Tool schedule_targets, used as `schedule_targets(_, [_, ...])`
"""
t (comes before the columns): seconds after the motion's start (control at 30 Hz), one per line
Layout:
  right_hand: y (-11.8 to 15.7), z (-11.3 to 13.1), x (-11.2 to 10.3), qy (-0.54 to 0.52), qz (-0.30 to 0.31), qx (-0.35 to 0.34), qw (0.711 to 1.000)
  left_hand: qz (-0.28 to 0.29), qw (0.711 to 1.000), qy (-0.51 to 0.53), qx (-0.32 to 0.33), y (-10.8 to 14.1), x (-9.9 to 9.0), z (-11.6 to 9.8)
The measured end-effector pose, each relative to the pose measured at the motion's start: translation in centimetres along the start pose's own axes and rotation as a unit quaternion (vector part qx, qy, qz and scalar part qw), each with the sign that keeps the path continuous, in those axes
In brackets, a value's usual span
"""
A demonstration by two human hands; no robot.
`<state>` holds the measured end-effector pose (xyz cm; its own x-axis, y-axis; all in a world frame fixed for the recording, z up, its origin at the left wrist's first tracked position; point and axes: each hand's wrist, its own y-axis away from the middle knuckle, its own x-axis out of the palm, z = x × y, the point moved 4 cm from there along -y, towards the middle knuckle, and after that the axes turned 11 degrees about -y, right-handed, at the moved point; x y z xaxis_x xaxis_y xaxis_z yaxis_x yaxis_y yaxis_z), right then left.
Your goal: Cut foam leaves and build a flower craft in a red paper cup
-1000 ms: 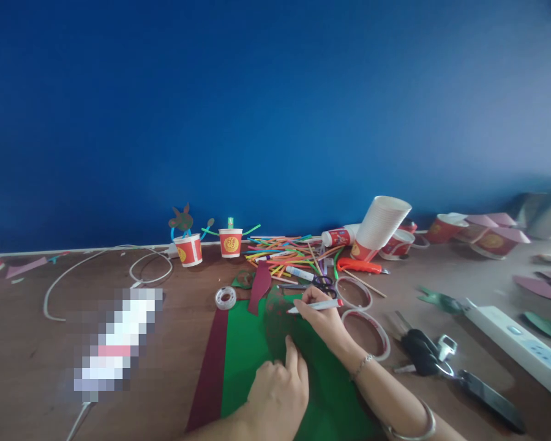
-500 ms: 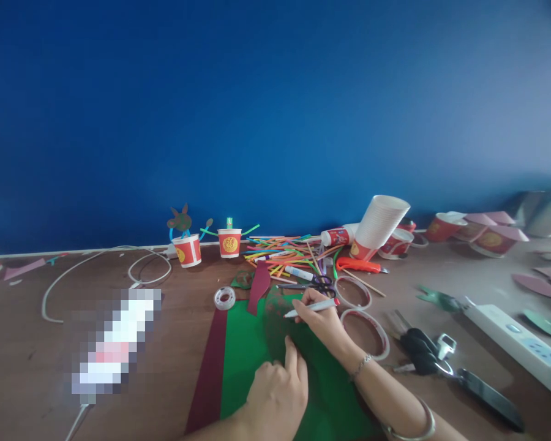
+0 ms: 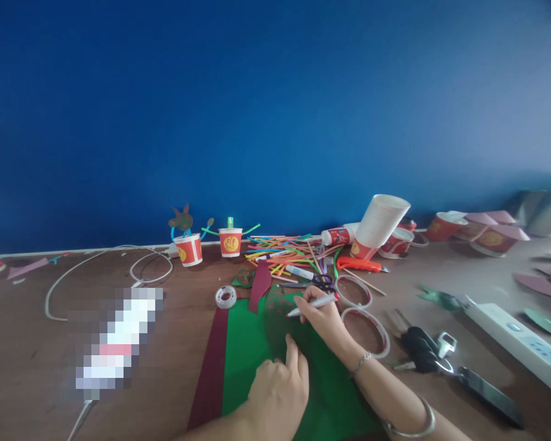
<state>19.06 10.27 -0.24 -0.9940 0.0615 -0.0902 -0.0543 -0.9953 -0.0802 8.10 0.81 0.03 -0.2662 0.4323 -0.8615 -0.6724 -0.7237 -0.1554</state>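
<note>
At the lower centre of the frame, a green sheet (image 3: 245, 361) lies on the brown desk (image 3: 179, 331), a maroon sheet (image 3: 209, 373) showing along its left edge. The left hand (image 3: 278, 392) rests over the green sheet, index finger stretched forward and other fingers curled; whether they pinch anything, I cannot tell. Its fingertip is at a darker rounded patch (image 3: 278, 315) with reddish marks.

Just above and to the right, the right hand (image 3: 320, 317) grips a white marker (image 3: 319, 302) between its fingers, red end toward the right and tip pointing left over the patch; contact is too small to judge. A maroon paper piece (image 3: 260, 285) overlaps the sheet's top edge, with a tape roll (image 3: 225, 297) to its left. Scissors (image 3: 324, 282) lie near the right hand, and a heap of coloured sticks (image 3: 280, 248) lies beyond. Right of centre, a leaning cup stack (image 3: 381, 223) stands behind an orange utility knife (image 3: 360, 264). Keys (image 3: 422, 349) lie at lower right beside a power strip (image 3: 523, 343).
</note>
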Motion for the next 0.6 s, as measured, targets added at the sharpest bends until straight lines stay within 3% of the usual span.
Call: schedule_targets(0.6, [0.25, -0.02, 0.52, 0.061, 0.023, 0.027, 0.997, 0.001, 1.0, 0.011, -0.003, -0.03, 0.52, -0.12])
